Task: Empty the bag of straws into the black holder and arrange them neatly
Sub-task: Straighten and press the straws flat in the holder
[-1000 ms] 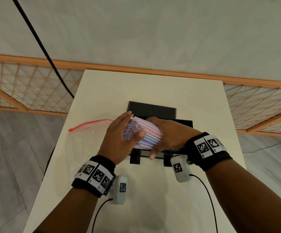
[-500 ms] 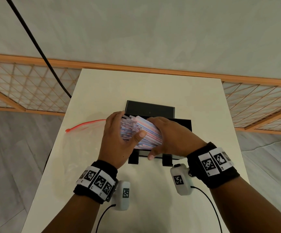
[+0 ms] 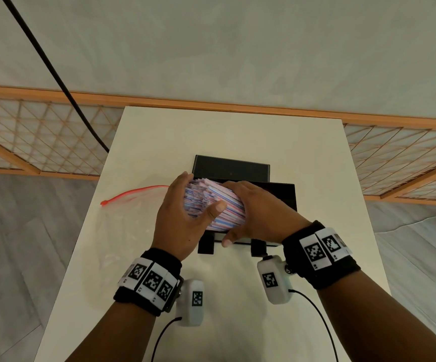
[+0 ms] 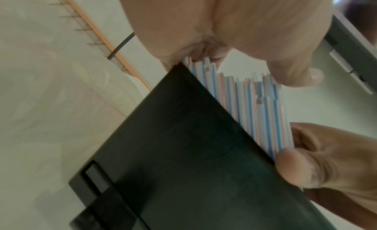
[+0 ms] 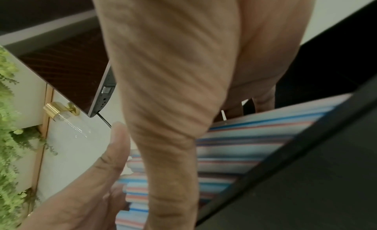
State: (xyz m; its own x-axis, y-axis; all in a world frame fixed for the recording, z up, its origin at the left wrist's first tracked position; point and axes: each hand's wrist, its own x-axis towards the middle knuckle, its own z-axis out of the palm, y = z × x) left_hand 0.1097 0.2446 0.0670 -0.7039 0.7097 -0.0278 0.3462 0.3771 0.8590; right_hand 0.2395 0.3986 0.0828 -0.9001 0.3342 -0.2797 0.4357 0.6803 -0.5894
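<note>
While both hands have stayed clamped on the straw bundle (image 3: 213, 205), left hand (image 3: 179, 220) and right hand (image 3: 260, 215) now seat it in the black holder (image 3: 283, 195); zip bag (image 3: 133, 205) lies emptied.

Centre frame, both hands are on the bundle of striped straws (image 3: 211, 205) above the black holder (image 3: 282, 197). The left hand (image 3: 180, 220) cups the bundle's left end, thumb laid across the top; the right hand (image 3: 261, 215) wraps it from the right. Left of them, the clear bag (image 3: 133, 205) with its red zip lies flat on the white table (image 3: 237, 134).
</note>
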